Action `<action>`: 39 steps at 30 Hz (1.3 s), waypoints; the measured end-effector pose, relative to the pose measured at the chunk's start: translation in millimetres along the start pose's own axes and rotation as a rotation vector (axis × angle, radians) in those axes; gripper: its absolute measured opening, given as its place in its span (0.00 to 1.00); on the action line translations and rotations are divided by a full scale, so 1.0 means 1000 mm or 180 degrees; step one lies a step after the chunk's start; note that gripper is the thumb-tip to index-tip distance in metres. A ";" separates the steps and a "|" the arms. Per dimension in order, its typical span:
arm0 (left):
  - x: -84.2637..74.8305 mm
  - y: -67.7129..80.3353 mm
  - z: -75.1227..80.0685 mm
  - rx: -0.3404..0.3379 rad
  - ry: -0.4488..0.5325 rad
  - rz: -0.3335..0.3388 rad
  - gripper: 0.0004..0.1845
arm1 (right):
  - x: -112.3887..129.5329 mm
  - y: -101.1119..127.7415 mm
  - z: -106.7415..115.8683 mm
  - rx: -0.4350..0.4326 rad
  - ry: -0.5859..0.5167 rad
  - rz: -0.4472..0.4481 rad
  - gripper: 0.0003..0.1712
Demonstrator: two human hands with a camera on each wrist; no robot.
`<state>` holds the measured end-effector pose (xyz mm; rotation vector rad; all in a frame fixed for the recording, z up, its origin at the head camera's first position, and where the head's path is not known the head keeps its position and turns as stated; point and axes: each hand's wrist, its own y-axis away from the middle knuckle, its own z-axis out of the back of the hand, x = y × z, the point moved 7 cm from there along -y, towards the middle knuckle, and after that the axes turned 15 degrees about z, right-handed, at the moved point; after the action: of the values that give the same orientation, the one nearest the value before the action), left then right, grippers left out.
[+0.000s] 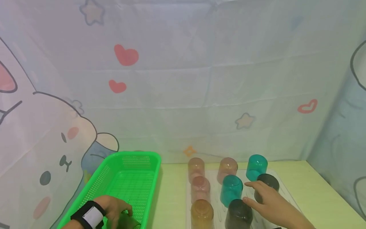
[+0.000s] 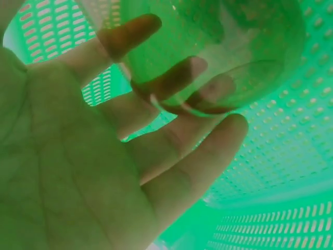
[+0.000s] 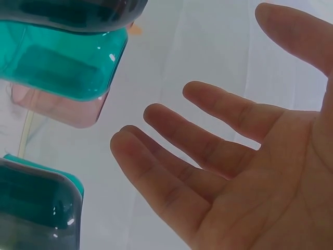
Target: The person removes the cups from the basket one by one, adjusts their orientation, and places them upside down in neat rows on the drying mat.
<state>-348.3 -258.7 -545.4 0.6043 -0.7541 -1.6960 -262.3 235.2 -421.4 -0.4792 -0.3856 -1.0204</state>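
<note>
At lower left of the head view, the left hand [image 1: 112, 208] is curling its fingers [image 2: 171, 80] around a translucent cup [image 1: 125, 222] inside the green basket [image 1: 148, 187]. At lower right, the right hand [image 1: 267, 198] is spreading, holding nothing, among upturned cups on the white tray [image 1: 286, 190], beside a dark cup [image 1: 238, 214].

Light: bright, soft, even – shadows faint | wrist views: close-up blur
</note>
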 end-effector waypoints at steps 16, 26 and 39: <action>-0.029 0.073 0.016 -0.0650 0.0756 0.0408 0.22 | -0.001 0.000 0.001 -0.0032 0.0017 0.0078 0.38; -0.016 0.078 0.025 -0.0702 0.1418 -0.0344 0.26 | -0.001 0.001 0.001 -0.0017 0.0015 0.0090 0.38; -0.031 0.140 0.052 -0.1636 0.1989 -0.0654 0.37 | 0.000 0.000 0.002 -0.0072 -0.0014 0.0105 0.38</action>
<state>-288.6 -243.1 -405.5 0.7987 0.1917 -1.6585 -262.3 236.5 -419.4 -0.5068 -0.3694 -0.9926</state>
